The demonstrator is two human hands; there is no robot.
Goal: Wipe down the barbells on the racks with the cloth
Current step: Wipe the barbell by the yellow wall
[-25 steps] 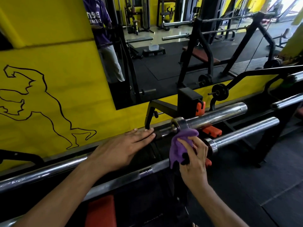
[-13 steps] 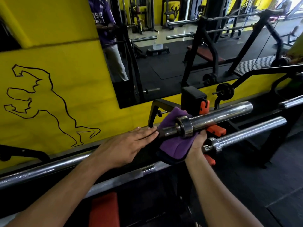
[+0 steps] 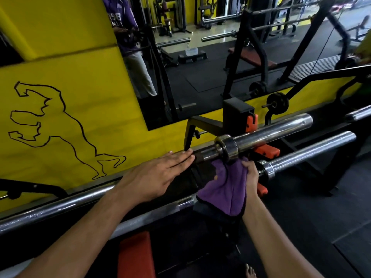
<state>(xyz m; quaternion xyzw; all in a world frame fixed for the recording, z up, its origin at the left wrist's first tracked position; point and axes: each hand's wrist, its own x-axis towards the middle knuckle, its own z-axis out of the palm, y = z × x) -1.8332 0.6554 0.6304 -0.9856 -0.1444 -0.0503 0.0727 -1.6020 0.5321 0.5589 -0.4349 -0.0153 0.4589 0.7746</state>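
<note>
The right hand (image 3: 250, 173) clutches the purple cloth (image 3: 224, 189) under the collar of the far barbell (image 3: 267, 135), at 1 o'clock from the left hand (image 3: 158, 175), which rests flat on the bar. Wiping looks barely begun; the near barbell (image 3: 307, 153) remains.

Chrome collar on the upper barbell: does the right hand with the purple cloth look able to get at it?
Probably yes. The right hand holds the purple cloth just beneath the chrome collar, and nothing lies between them.
</note>
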